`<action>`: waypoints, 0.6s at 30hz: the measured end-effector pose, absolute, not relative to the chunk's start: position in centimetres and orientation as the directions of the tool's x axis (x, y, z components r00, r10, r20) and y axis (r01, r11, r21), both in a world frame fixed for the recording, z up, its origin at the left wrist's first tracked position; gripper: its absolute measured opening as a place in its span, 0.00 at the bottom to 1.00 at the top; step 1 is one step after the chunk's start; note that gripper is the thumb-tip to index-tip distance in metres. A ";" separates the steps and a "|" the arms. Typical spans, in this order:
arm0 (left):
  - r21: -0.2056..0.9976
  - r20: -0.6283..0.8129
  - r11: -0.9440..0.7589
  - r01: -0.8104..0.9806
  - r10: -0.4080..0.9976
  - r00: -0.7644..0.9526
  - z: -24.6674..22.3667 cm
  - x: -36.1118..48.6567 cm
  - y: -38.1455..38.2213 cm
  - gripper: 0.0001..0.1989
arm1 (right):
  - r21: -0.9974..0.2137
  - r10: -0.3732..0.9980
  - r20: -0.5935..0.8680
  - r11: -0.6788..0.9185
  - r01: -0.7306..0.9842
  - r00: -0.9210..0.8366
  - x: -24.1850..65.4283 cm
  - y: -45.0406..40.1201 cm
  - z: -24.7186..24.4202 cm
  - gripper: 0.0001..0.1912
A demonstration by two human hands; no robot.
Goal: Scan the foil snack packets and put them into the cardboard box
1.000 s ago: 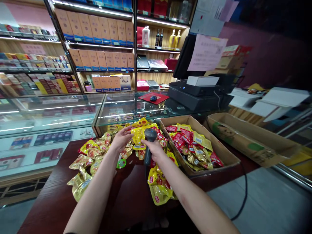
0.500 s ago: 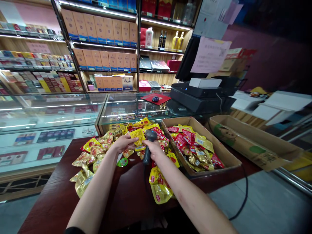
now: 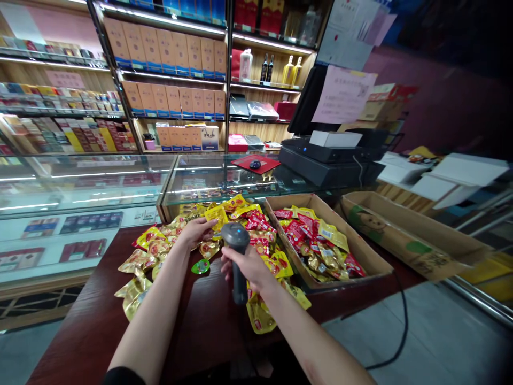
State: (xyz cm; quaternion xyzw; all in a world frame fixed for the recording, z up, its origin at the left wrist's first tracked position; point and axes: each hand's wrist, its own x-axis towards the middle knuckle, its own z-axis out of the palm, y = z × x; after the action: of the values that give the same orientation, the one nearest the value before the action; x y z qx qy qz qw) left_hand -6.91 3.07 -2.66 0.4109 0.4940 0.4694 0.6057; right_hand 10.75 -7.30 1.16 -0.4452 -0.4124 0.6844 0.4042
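My right hand is closed around the handle of a dark grey barcode scanner, held upright over the table with its head toward the left hand. Between the fingers and thumb of my left hand is a yellow snack packet, just beyond the scanner's head. Loose gold, yellow and red packets lie heaped behind and left of my hands. More yellow packets lie under and beside my right wrist. A small green oval piece rests on the dark table between my forearms.
An open cardboard box of red and gold packets stands on the right, beside a second long carton. Behind are a glass counter, a mouse on a red mat and a cash register. A black cable hangs at right.
My right hand has raised the scanner and drawn it toward me, away from the packets. My left hand has shifted slightly left with the yellow packet.
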 end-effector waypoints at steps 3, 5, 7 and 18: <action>0.965 -0.207 0.212 -0.152 0.977 0.050 -2.6 -6.9 3.0 0.19 | -0.939 0.913 -0.286 -0.327 -0.102 -0.291 9.9 -9.7 0.9 0.13; 0.966 -0.209 0.213 -0.149 0.977 0.042 -2.7 -6.9 3.0 0.19 | -0.940 0.914 -0.308 -0.335 -0.064 -0.265 9.5 -10.8 0.3 0.13; 0.965 -0.213 0.217 -0.151 0.976 0.042 -2.8 -7.0 3.1 0.20 | -0.943 0.919 -0.313 -0.330 -0.035 -0.240 9.2 -11.6 -0.2 0.14; 0.956 -0.217 0.224 -0.187 0.974 0.060 -3.1 -7.1 3.3 0.18 | -0.959 0.929 -0.272 -0.283 -0.006 -0.252 9.2 -12.3 -0.6 0.16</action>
State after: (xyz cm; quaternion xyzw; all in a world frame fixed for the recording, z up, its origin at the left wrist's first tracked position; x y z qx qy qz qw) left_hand -7.09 3.25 -3.07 0.3999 0.4920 0.4775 0.6083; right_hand 9.16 -12.33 -0.63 -0.4884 -0.4724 0.6347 0.3681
